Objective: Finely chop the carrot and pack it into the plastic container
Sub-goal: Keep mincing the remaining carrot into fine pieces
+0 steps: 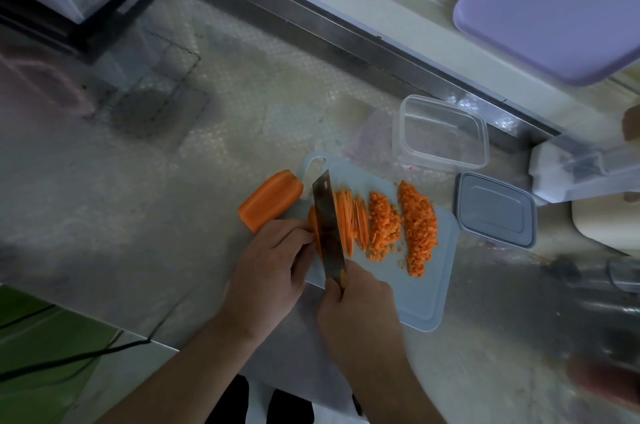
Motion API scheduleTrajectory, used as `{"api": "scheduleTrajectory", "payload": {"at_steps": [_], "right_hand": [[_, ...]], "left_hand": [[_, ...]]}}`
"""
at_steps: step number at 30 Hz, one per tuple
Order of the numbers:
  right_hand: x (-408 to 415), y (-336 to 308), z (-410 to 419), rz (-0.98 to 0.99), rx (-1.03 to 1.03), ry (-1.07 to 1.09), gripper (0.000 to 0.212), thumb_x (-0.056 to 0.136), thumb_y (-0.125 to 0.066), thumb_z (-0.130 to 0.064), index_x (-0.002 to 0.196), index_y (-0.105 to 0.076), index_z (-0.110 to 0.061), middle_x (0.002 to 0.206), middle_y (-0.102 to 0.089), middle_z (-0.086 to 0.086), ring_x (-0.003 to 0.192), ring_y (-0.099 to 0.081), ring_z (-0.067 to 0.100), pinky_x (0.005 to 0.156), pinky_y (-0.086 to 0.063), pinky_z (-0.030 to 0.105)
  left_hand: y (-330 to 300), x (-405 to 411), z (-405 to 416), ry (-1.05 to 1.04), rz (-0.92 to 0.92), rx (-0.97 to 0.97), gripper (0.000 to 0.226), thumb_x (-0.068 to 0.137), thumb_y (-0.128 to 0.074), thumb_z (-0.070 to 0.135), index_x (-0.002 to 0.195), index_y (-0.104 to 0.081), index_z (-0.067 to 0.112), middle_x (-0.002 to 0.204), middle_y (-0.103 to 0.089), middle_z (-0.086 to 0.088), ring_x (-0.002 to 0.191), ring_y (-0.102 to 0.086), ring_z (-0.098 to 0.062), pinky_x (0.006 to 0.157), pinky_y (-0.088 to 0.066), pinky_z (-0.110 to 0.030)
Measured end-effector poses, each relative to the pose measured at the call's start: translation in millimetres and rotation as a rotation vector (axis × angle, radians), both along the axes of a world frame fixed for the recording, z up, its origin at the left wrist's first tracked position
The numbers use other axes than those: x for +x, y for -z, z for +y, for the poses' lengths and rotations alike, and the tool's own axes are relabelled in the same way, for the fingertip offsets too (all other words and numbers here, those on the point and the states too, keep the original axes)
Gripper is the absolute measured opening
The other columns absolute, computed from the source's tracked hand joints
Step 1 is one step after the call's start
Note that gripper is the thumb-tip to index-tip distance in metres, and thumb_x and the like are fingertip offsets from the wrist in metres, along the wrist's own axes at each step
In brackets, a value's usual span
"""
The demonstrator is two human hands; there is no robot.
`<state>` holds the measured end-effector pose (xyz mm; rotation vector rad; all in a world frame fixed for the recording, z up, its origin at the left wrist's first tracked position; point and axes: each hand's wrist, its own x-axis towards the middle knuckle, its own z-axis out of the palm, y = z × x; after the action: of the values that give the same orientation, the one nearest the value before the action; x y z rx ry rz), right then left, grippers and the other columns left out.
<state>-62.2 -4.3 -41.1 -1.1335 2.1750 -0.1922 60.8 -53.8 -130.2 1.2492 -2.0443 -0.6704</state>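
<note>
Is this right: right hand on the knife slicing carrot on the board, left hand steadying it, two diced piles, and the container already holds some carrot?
Not quite. In the head view the plastic container holds no carrot; both diced piles lie on the cutting board. The rest holds: right hand grips the knife, left hand steadies the carrot piece.
</note>
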Motion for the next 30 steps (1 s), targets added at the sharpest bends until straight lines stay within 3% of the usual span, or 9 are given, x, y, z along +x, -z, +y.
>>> {"api": "scheduleTrajectory", "payload": {"at_steps": [3, 6, 10, 14, 21, 24, 30], "right_hand": [[1.7, 2.0, -2.5, 0.022, 0.047, -0.028, 0.011, 0.095, -0.048, -0.024, 0.085, -0.052, -0.025, 0.078, -0.057, -0.005, 0.074, -0.057, 0.016, 0.06, -0.045, 0.03], [3.7, 2.5, -11.2, 0.016, 0.02, -0.025, 0.009, 0.096, -0.049, -0.023, 0.087, -0.052, -0.024, 0.079, -0.056, -0.005, 0.073, -0.056, 0.015, 0.057, -0.039, 0.028], [1.8, -1.5, -22.0, -0.041, -0.103, 0.034, 0.019, 0.101, -0.052, -0.028, 0.083, -0.048, -0.033, 0.075, -0.057, -0.008, 0.07, -0.054, 0.007, 0.055, -0.037, 0.02], [-1.7, -4.6, -12.9, -0.02, -0.087, 0.002, 0.028, 0.101, -0.053, -0.025, 0.077, -0.044, -0.035, 0.071, -0.055, -0.008, 0.065, -0.053, 0.006, 0.05, -0.031, 0.016], [-0.5, -0.6, -2.8, -0.033, -0.045, 0.003, 0.015, 0.1, -0.052, -0.024, 0.085, -0.056, -0.025, 0.074, -0.059, -0.005, 0.066, -0.057, 0.01, 0.053, -0.04, 0.019], [1.6, -0.8, -1.2, -0.035, -0.02, 0.016, 0.014, 0.099, -0.05, -0.026, 0.086, -0.056, -0.026, 0.074, -0.06, -0.006, 0.067, -0.058, 0.011, 0.054, -0.045, 0.024], [9.0, -1.0, -8.1, -0.019, 0.099, 0.005, 0.01, 0.093, -0.046, -0.023, 0.089, -0.055, -0.023, 0.083, -0.059, -0.003, 0.075, -0.058, 0.016, 0.06, -0.045, 0.03]], "left_hand": [[0.1, -0.8, 0.1, 0.006, 0.0, -0.015, 0.003, 0.094, -0.074, 0.011, 0.097, -0.075, 0.009, 0.105, -0.071, 0.002, 0.1, -0.061, -0.015, 0.093, -0.047, -0.019], [-1.1, -1.3, -0.4, 0.01, -0.004, -0.005, 0.003, 0.093, -0.075, 0.01, 0.096, -0.075, 0.01, 0.104, -0.071, 0.002, 0.099, -0.06, -0.014, 0.096, -0.041, -0.014], [-1.7, -0.4, -1.1, 0.004, 0.007, 0.022, 0.007, 0.091, -0.078, 0.008, 0.097, -0.075, 0.011, 0.105, -0.07, 0.004, 0.102, -0.06, -0.012, 0.099, -0.036, -0.009], [-2.5, 0.0, -0.7, -0.002, 0.013, 0.025, 0.008, 0.094, -0.075, 0.011, 0.102, -0.076, 0.012, 0.107, -0.071, 0.004, 0.102, -0.061, -0.011, 0.099, -0.038, -0.009], [-4.2, 1.3, 0.4, -0.019, 0.019, 0.047, 0.008, 0.096, -0.072, 0.013, 0.105, -0.074, 0.014, 0.11, -0.069, 0.006, 0.104, -0.06, -0.009, 0.096, -0.043, -0.012], [-3.6, 1.5, 0.3, -0.024, 0.008, 0.043, 0.009, 0.096, -0.073, 0.011, 0.104, -0.073, 0.014, 0.11, -0.068, 0.005, 0.104, -0.061, -0.012, 0.095, -0.046, -0.017], [0.0, 0.3, 1.5, -0.021, -0.009, 0.0, 0.01, 0.098, -0.069, 0.008, 0.106, -0.075, 0.011, 0.11, -0.07, 0.002, 0.105, -0.061, -0.013, 0.099, -0.041, -0.013]]}}
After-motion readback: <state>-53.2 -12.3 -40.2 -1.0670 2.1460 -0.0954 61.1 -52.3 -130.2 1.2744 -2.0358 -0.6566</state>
